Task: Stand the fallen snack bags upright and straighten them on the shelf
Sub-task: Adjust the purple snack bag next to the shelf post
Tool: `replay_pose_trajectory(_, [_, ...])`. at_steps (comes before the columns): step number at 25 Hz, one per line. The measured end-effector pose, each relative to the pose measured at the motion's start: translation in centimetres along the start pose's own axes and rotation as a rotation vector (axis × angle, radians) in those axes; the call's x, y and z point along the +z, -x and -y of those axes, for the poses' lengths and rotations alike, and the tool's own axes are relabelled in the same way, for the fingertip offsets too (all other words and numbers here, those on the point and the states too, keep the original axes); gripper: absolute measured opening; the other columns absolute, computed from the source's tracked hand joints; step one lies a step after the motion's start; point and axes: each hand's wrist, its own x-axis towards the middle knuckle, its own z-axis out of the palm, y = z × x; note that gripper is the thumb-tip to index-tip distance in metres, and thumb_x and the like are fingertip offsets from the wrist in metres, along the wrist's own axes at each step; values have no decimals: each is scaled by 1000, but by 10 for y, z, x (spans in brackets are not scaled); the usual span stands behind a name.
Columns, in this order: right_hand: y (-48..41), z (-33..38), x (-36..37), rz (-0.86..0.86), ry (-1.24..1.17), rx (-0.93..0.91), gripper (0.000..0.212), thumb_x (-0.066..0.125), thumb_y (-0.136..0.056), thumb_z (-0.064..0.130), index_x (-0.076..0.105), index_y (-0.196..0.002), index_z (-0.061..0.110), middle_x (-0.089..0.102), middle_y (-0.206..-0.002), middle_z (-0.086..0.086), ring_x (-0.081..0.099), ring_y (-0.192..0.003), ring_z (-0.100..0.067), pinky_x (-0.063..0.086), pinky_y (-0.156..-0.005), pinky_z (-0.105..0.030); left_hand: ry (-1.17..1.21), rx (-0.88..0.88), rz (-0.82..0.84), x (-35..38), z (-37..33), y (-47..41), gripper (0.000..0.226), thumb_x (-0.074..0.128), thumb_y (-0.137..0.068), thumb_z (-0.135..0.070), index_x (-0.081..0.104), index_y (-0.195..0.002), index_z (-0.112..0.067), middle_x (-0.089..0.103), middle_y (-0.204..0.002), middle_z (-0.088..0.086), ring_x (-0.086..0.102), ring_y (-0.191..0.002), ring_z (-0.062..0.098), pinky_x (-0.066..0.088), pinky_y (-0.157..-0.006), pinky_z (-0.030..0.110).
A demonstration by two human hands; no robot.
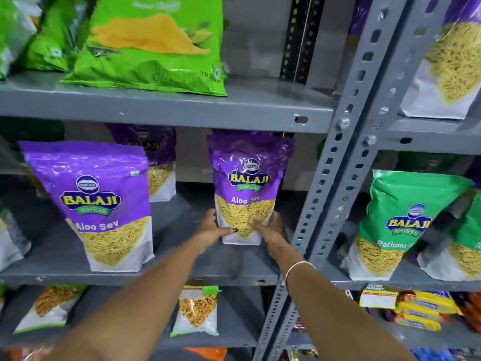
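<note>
On the far left of the middle shelf (182, 276) a purple Aloo Sev bag (101, 204) is standing near the front edge, though it is leaning a little to the left and could use squaring up; behind it a second purple bag (158, 162) is sitting further back, partly hidden. Moving right, your left hand (212, 227) is pressing against the lower left side of the held Aloo Sev bag (247, 188), fingers curled around its edge with the thumb lying across the front near the base. Your right hand (270, 229) is doing the same on the lower right corner, thumb on the front and the other fingers wrapping out of sight behind, a thin bangle (299, 268) sitting on that wrist. Between the two hands the bag is standing upright with its base on the shelf, set back from the front edge and just left of the grey upright post (346, 157) — so this one looks nearly done, needing only a final nudge to face it forward. Right of the post, in the next bay, a green Ratlami bag (400, 225) is tilting to the right against its neighbours and probably wants straightening next. On the top shelf a lime green bag (156, 48) is lying back rather than standing, so by my reading several bags are waiting for you yet.
</note>
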Motion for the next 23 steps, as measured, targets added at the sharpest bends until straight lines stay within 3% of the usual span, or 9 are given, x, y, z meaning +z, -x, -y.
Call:
replay_pose_trajectory(2, [-2,-1,-1,0,31,8,39,79,-68,4,49,-89,18,62,-116,-17,60,-104,-28,49,-96,-49,-31,-10,-45,5,5,-2,69,77,-70,-2,40,-128,-1,54,-122,9,54,-111,23,44,-102,41])
replay_pose_trajectory(5, [11,8,-6,-7,62,21,46,75,-73,3,45,-108,5,58,-118,-13,57,-110,-28,49,-95,-39,-86,-13,-66,7,7,2,47,77,-70,-7,44,-103,-11,55,-106,7,53,-96,20,46,-95,43])
replay_pose_trajectory(8, [34,13,-7,51,38,70,49,67,-78,-4,39,-119,1,53,-123,-11,52,-116,-25,44,-91,-34,-134,-11,-62,2,11,12,42,78,-69,-10,46,-96,-11,60,-103,10,60,-96,26,47,-93,45])
replay_pose_trajectory(14, [67,23,-11,109,34,153,53,60,-81,-11,39,-130,-12,48,-138,-26,46,-129,-37,39,-104,-39,-236,0,-118,2,15,50,39,77,-72,-19,46,-94,-12,63,-119,16,57,-98,25,44,-81,31])
replay_pose_trajectory(18, [73,28,-13,147,101,181,51,60,-80,-13,43,-129,-14,50,-137,-26,47,-129,-37,37,-106,-40,-265,-5,-116,3,13,60,39,77,-73,-20,47,-97,-11,63,-122,15,59,-105,28,46,-86,34])
replay_pose_trajectory(23, [78,33,-17,211,223,172,47,56,-84,-10,45,-129,-13,49,-138,-24,47,-129,-35,38,-105,-35,-290,-10,-104,2,10,70,54,77,-72,-22,53,-116,-1,62,-123,15,58,-113,31,47,-93,39])
